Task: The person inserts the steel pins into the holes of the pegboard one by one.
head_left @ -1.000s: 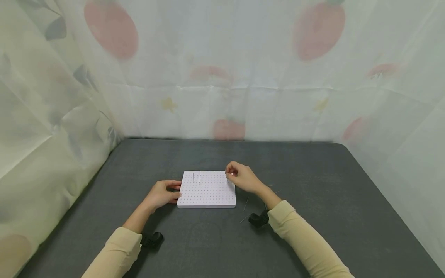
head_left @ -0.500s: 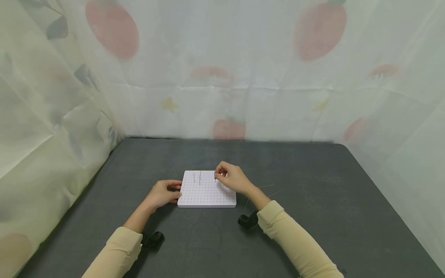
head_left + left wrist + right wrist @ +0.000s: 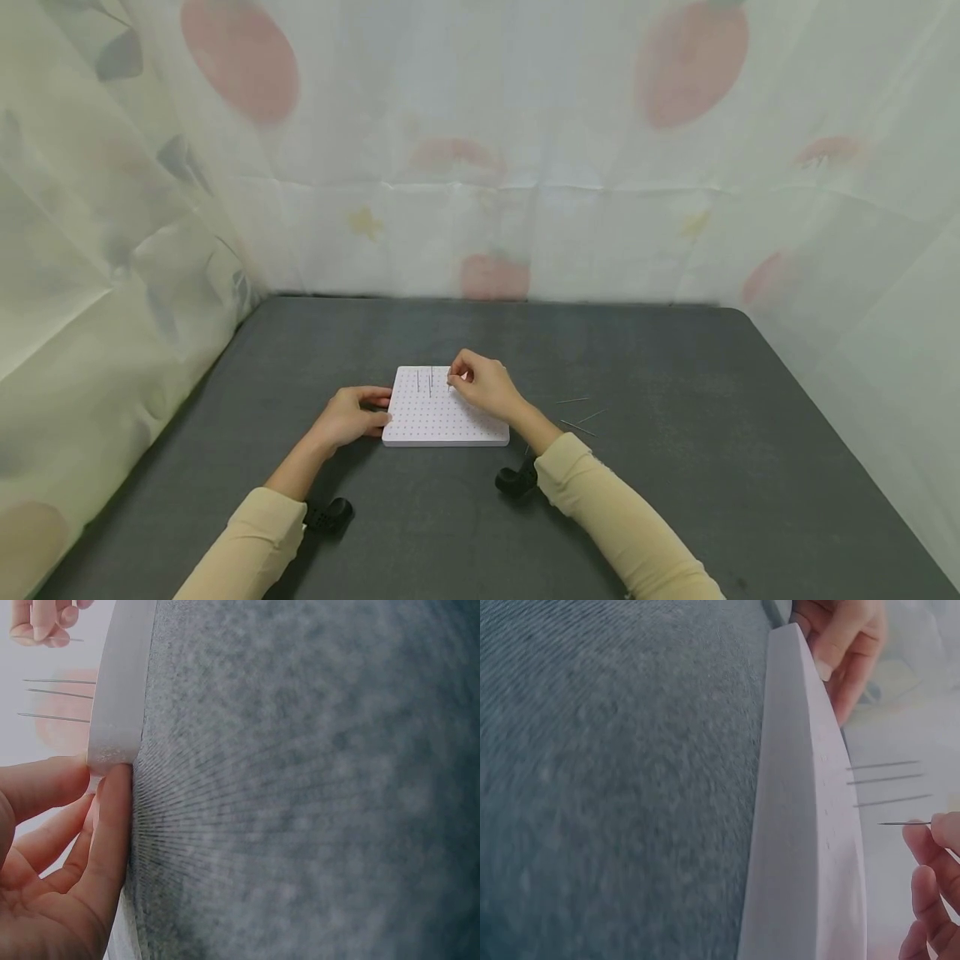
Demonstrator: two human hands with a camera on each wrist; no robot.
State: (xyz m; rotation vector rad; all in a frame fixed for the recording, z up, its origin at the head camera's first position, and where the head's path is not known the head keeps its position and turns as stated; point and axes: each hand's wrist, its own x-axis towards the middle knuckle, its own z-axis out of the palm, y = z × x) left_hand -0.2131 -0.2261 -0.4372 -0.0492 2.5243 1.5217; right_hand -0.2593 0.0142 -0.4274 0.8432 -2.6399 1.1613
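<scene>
Sliding leftward across the flat white rectangular board dotted with rows of small holes (image 3: 427, 425), the right hand (image 3: 487, 388) in the head view now sits just beside three thin upright metal pins (image 3: 430, 387) near the board's far left corner. That shift seems to carry the slim straight metal pin (image 3: 900, 823) in its pinch toward the standing group, with seating it probably yet to come. The left hand (image 3: 348, 419) has not shifted: thumb and fingertips lie against the board's left edge, holding it. The board lies flat on the dark grey table (image 3: 750, 467), and with the right forearm further left, loose metal pins (image 3: 577, 428) show more plainly on the tabletop to its right. Behind hangs a pale, creased fabric curtain (image 3: 585, 233) printed with faded red fruit.

From the left wrist, the board's side looks thick and smooth, with a rounded corner beside the left hand's fingers. The tabletop close by looks mottled and fibrous, like cloth. The three standing pins appear nearly parallel, and the right hand is partly cut off.

From the right wrist, thumb and fingertip pinch one end of the held pin; its bare, tapering tip seems apart from the board. The other fingers curl loosely, and the standing pins look slightly blurred.
</scene>
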